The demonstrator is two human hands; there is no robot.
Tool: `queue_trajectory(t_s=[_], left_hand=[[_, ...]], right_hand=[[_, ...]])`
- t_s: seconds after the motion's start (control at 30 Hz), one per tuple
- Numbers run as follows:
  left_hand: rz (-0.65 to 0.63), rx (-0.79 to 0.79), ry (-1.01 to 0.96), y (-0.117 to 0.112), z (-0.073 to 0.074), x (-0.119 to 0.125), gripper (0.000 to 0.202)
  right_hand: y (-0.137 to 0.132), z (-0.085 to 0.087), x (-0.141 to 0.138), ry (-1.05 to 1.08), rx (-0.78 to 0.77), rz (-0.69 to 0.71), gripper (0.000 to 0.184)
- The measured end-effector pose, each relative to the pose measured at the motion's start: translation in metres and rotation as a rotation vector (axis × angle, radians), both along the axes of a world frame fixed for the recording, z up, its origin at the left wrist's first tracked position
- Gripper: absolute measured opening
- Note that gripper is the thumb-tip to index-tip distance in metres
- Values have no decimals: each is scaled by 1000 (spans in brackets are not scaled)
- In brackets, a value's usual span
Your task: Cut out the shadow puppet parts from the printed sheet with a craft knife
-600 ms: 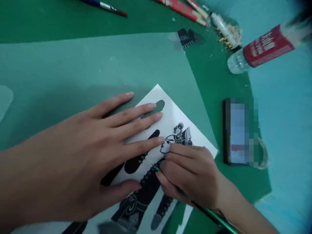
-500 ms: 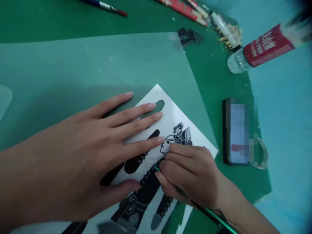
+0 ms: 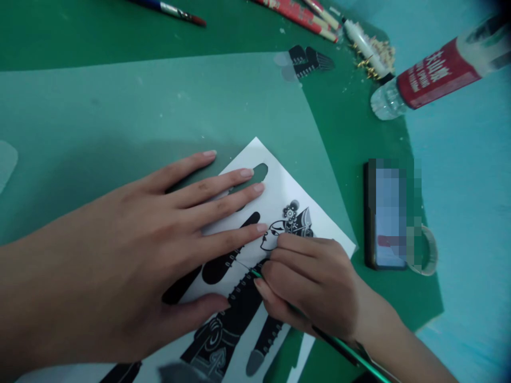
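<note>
My left hand (image 3: 159, 239) lies flat with fingers spread on a white paper sheet (image 3: 299, 181) printed with black-and-white figure parts. An opening shaped like a printed part is cut through the paper beneath its fingertips. My right hand (image 3: 315, 282) is closed round a slim green pen-shaped craft knife (image 3: 351, 354). The thin tip touches the sheet or hovers just above it, between a long dark printed piece and the laced body piece (image 3: 239, 303); which of the two I cannot tell. Just beyond my right knuckles shows a printed head in profile (image 3: 273, 234), partly covered by that hand.
A translucent mat (image 3: 179, 106) lies under the paper on a green table (image 3: 347, 133). On the right are a phone (image 3: 389, 213), a tape roll (image 3: 429, 250) and a red-labelled bottle (image 3: 435, 80). Along the back lie a paintbrush (image 3: 179, 13), red-wrapped chopsticks (image 3: 299, 18), a marker (image 3: 365, 45) and small cut-out pieces (image 3: 307, 61).
Both hands keep nearly the same place on the paper, and the knife tip has barely moved. The whole view has shifted very slightly.
</note>
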State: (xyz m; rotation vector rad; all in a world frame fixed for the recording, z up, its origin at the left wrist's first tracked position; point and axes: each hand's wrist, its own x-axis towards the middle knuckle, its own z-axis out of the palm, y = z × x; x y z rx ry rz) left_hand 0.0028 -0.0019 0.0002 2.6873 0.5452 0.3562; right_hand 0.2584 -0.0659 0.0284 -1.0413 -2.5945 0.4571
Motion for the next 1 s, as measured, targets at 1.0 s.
queue_trajectory(t_s=[1.0], left_hand=[[9,79,17,-1,-1,0,75]], right_hand=[[0,-2,1,-1,5,1,43]])
